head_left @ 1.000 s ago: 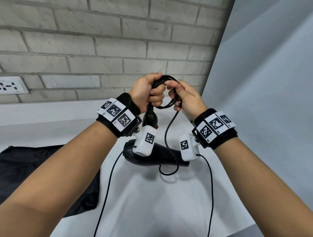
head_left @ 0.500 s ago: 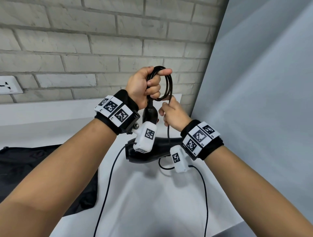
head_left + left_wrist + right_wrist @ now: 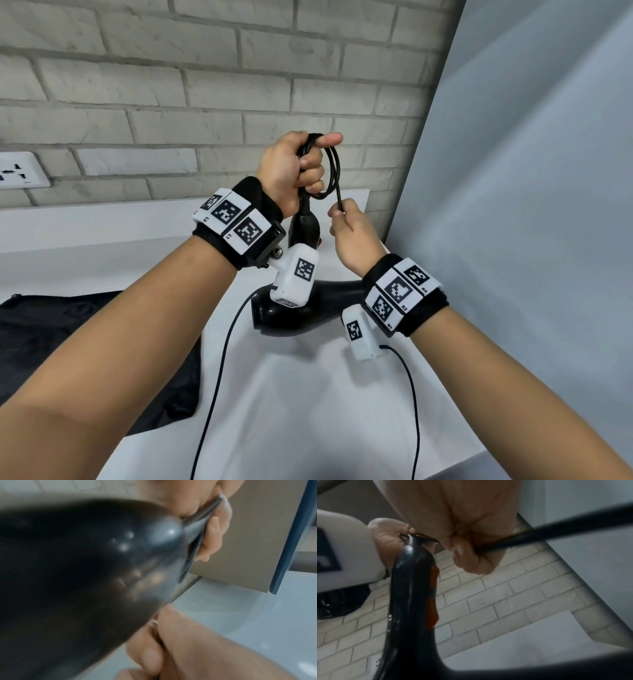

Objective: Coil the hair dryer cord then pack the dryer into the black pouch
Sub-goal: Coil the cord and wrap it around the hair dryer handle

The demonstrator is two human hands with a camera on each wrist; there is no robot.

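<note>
several loops of the black cord (image 3: 330, 171) were held gathered in the left hand (image 3: 291, 171), its fingers curled round the bundle just above the end of the dryer's handle, the index finger stretched out over the top of the coil. half a second before, the right hand (image 3: 352, 236) had been lower and closer in beneath the loops; by this moment it had been drawn out toward 4 o'clock of the left hand, fingers and thumb pinched on the free run of cord so that the strand was pulled straight down from the coil. a second before that, both hands had been joined at the top of the loop. this was read as one turn having been laid and the next length being taken up.

the hair dryer (image 3: 308, 308) hung handle-up below the left hand, its barrel low over the white worktop (image 3: 308, 411). the black pouch (image 3: 68, 342) lay on the worktop at 9 o'clock of the dryer, well apart. how much cord remained could not be told, as it was hidden below the right hand. packing was judged not yet begun.
</note>
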